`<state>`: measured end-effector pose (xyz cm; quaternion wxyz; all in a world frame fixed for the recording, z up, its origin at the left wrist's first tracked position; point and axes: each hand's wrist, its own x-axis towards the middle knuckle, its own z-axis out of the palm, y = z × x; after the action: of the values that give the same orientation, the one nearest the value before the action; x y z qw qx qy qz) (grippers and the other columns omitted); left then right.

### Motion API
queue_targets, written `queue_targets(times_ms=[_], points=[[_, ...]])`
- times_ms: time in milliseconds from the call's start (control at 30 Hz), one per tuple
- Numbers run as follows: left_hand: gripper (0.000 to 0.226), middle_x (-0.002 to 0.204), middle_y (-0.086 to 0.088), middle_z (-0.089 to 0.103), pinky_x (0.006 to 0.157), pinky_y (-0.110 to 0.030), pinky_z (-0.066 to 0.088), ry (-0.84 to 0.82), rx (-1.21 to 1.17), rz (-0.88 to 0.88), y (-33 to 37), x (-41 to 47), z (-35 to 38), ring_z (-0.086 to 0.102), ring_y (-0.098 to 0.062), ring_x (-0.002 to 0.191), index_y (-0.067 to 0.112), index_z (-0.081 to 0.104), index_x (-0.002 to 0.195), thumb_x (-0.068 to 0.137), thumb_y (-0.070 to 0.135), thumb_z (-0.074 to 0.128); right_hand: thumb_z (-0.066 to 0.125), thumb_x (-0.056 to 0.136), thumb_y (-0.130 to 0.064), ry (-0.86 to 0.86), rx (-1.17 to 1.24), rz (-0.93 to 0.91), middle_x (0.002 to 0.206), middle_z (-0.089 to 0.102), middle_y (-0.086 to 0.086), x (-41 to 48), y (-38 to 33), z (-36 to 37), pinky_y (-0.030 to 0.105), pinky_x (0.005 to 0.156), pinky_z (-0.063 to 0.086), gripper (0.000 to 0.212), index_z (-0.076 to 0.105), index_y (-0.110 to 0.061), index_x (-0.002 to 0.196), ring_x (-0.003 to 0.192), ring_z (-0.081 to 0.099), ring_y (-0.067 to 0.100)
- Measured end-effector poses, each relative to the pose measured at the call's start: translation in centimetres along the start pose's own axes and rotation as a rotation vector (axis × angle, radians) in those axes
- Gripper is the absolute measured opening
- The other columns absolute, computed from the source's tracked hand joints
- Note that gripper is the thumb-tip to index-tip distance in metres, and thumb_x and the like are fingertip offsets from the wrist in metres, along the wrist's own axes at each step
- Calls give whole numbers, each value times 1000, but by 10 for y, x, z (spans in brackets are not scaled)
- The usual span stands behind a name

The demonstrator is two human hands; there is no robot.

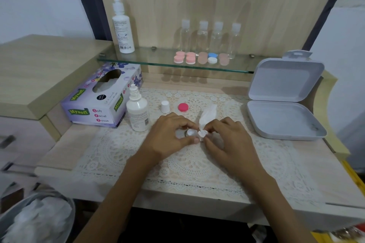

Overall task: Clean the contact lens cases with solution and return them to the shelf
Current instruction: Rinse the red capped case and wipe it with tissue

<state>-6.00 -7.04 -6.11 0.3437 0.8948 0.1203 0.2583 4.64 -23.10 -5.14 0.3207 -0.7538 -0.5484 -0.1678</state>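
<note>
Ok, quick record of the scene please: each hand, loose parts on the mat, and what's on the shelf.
left hand: holds a small lens case part
right hand: pinches a twisted tissue, its tip at the case part
loose parts: pink cap, white bottle cap, uncapped solution bottle, all on the lace mat
glass shelf: row of lens cases, tall bottle, four clear bottles
far right: grey box, lid open

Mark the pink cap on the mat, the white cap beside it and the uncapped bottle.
pink cap (183, 107): head view, its top.
white cap (165, 107): head view, its side.
uncapped bottle (137, 111): head view, its body.
</note>
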Motion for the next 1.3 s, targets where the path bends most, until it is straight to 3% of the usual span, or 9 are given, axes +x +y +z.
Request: queue_targets(times_ms=[133,300,433,600,800,967,1133,1300], points=[[28,84,22,66,81,-41,50,-1,-22,-2,1,-1,0,57,-5,88,32,73,94,67,34,83,62,81,-23,-86,20,-8,77,59,-11,3,5,2,32,65,41,13,59,-20,93,74,47,9],[29,82,20,67,80,-39,50,-3,-27,-17,2,-1,0,58,-5,85,31,74,93,66,33,84,72,77,-9,-84,99,52,72,47,-18,3,9,7,16,64,31,19,60,-18,89,72,40,-4],[27,80,20,67,78,-41,50,0,-33,-10,2,0,0,58,-6,82,33,74,91,66,33,84,69,80,-6,-116,172,91,77,44,-18,2,10,9,19,59,32,21,58,-21,90,76,43,0],[30,77,22,64,79,-41,51,2,-37,-21,3,0,0,57,-5,82,39,72,91,65,33,84,62,82,-7,-65,277,109,83,50,-10,2,11,5,26,66,40,18,59,-20,93,82,49,11],[29,75,21,64,78,-42,51,5,-30,-18,2,0,1,56,-5,81,31,75,91,64,33,85,64,85,-21,-91,89,71,82,52,-12,-2,4,3,29,61,43,12,60,-23,96,75,50,14],[30,74,22,63,76,-42,51,15,-21,-8,2,0,1,56,-6,80,32,75,91,63,32,86,69,79,-14,-115,78,79,75,51,-11,2,5,2,26,55,39,17,59,-23,90,67,47,11],[30,74,23,62,75,-42,51,12,-11,18,2,1,1,56,-6,79,30,75,92,65,32,85,68,81,-6,-153,245,172,73,44,-18,3,5,4,15,58,30,20,60,-23,87,70,44,1],[30,81,19,67,80,-40,52,-2,-49,-1,5,0,0,60,-4,83,30,75,95,67,33,83,65,81,2,-112,630,319,77,60,-2,5,2,-4,15,65,37,25,63,-23,82,72,50,8]])
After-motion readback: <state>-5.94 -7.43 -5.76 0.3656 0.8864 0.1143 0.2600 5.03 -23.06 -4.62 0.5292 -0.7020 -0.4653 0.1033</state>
